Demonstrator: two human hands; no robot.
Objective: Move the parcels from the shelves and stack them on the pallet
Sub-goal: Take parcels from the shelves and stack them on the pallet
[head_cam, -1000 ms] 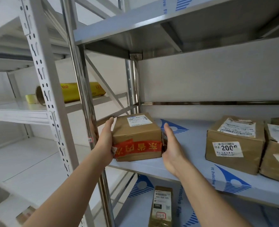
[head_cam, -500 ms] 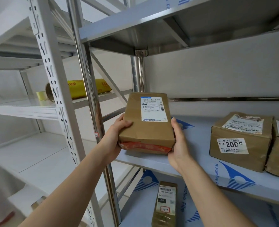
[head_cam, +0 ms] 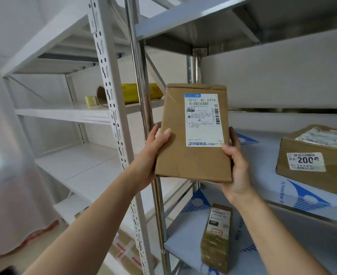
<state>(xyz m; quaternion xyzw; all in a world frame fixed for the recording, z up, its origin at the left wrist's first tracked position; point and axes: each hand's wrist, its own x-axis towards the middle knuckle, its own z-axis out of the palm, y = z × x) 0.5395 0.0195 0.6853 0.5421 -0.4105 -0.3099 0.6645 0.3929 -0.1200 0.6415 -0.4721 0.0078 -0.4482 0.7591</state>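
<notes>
Up front, off the shelf: parcel (head_cam: 193, 133) lifted clear of the steel shelf (head_cam: 262, 155), held in the air before the chrome upright.
Grip, left: left hand (head_cam: 153, 153) at the parcel's 9 o'clock edge, thumb laid on the front face, fingers wrapped behind.
Grip, right: right hand (head_cam: 236, 165) at the 4 o'clock corner, thumb pinching the front by the label, fingers behind.
Progress: early by my guess; this one is picked but not carried or stacked. Pallet not in view, so stack count unknown.
Left to do: second parcel (head_cam: 312, 157) marked "200" sits at 3 o'clock on the same shelf, another just peeking at the frame edge beyond it; slim parcel (head_cam: 217, 237) stands on the lower shelf at 6 o'clock.
Parcel look: flat brown cardboard, tilted face-on, creased, clear tape across; white shipping label top right with barcodes, reads "501E- M1 A21B"; red strip just showing under the bottom edge.
Handling guess: light, rigid enough for a two-hand carry.
</notes>
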